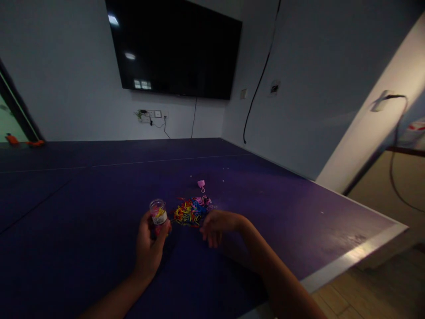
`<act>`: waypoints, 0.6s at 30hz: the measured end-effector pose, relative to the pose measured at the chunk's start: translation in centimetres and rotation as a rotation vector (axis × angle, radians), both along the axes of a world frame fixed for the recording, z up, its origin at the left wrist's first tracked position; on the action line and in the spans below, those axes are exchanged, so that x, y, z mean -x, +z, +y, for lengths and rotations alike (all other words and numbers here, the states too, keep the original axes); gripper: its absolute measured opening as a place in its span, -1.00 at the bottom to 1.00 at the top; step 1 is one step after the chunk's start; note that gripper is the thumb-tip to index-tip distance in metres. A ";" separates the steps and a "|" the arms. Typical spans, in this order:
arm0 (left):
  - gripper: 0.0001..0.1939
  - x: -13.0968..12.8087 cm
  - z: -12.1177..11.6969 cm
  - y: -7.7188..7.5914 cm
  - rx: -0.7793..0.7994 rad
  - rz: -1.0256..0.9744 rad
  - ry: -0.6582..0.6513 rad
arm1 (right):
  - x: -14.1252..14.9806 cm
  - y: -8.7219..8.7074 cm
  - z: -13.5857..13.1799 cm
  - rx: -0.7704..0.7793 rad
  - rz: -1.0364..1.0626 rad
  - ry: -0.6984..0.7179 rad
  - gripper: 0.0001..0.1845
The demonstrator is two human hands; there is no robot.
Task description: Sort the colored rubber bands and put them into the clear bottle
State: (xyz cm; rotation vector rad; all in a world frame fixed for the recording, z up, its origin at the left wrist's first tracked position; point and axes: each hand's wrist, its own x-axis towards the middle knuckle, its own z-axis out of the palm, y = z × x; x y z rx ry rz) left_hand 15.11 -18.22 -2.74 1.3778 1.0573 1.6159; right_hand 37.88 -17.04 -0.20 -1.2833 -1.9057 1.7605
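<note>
My left hand is wrapped round a small clear jar that holds a few coloured bands and stands on the dark blue table. Just right of the jar lies a loose pile of coloured rubber bands, yellow, red, blue and pink. My right hand rests at the near edge of that pile, palm down, fingers curled downward; whether they pinch a band is hidden. A small pink lid-like piece lies farther back on the table.
The table's white-trimmed edge runs along the right, with wooden floor beyond. A large black wall screen hangs ahead, with sockets and cables beneath. Orange objects lie at the far left.
</note>
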 end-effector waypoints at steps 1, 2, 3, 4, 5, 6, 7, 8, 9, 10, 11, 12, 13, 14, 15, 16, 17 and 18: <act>-0.50 0.0 0.0 0.0 0.003 0.008 -0.005 | -0.1 -0.2 0.0 0.039 -0.020 0.046 -0.57; -0.51 0.1 -0.1 0.0 0.006 0.020 -0.015 | -0.2 -0.4 0.1 0.024 -0.022 0.036 -0.58; -0.52 0.1 -0.1 0.0 0.007 0.041 -0.033 | -0.2 -0.6 0.3 -0.041 -0.007 -0.021 -0.60; -0.53 0.2 -0.2 -0.1 0.002 0.072 -0.056 | -0.2 -0.8 0.6 -0.143 0.023 -0.110 -0.60; -0.54 0.2 -0.4 -0.1 -0.011 0.117 -0.084 | -0.2 -0.8 0.9 -0.262 0.062 -0.212 -0.60; -0.56 0.3 -0.5 -0.2 -0.031 0.176 -0.110 | -0.2 -0.8 1.2 -0.380 0.102 -0.311 -0.60; -0.57 0.4 -0.7 -0.2 -0.062 0.243 -0.129 | -0.2 -0.7 1.5 -0.482 0.140 -0.397 -0.59; -0.57 0.4 -0.8 -0.3 -0.101 0.313 -0.141 | -0.2 -0.5 1.6 -0.554 0.174 -0.460 -0.58; -0.58 0.5 -1.0 -0.4 -0.147 0.380 -0.150 | -0.2 -0.3 1.6 -0.593 0.209 -0.500 -0.57; -0.59 0.5 -1.2 -0.5 -0.200 0.438 -0.158 | -0.2 -0.2 1.6 -0.597 0.243 -0.511 -0.56; -0.60 0.5 -1.3 -0.5 -0.256 0.485 -0.170 | -0.1 -0.1 1.4 -0.566 0.275 -0.490 -0.55; -0.60 0.6 -1.4 -0.6 -0.312 0.519 -0.187 | 0.0 -0.2 1.3 -0.506 0.302 -0.436 -0.53; -0.61 0.6 -1.5 -0.7 -0.365 0.544 -0.207 | 0.2 -0.4 1.0 -0.428 0.322 -0.358 -0.53; -0.61 0.6 -1.6 -0.7 -0.412 0.563 -0.224 | 0.5 -0.6 0.9 -0.345 0.336 -0.266 -0.52; -0.61 0.6 -1.6 -0.7 -0.451 0.573 -0.233 | 0.8 -1.0 0.7 -0.272 0.341 -0.180 -0.53; -0.62 0.6 -1.6 -0.8 -0.479 0.577 -0.239 | 1.1 -1.3 0.7 -0.225 0.341 -0.116 -0.54; -0.62 0.6 -1.6 -0.8 -0.495 0.577 -0.239 | 1.4 -1.7 0.7 -0.209 0.339 -0.085 -0.54; -0.62 0.6 -1.6 -0.8 -0.500 0.576 -0.236 | 1.8 -2.1 0.8 -0.223 0.337 -0.089 -0.54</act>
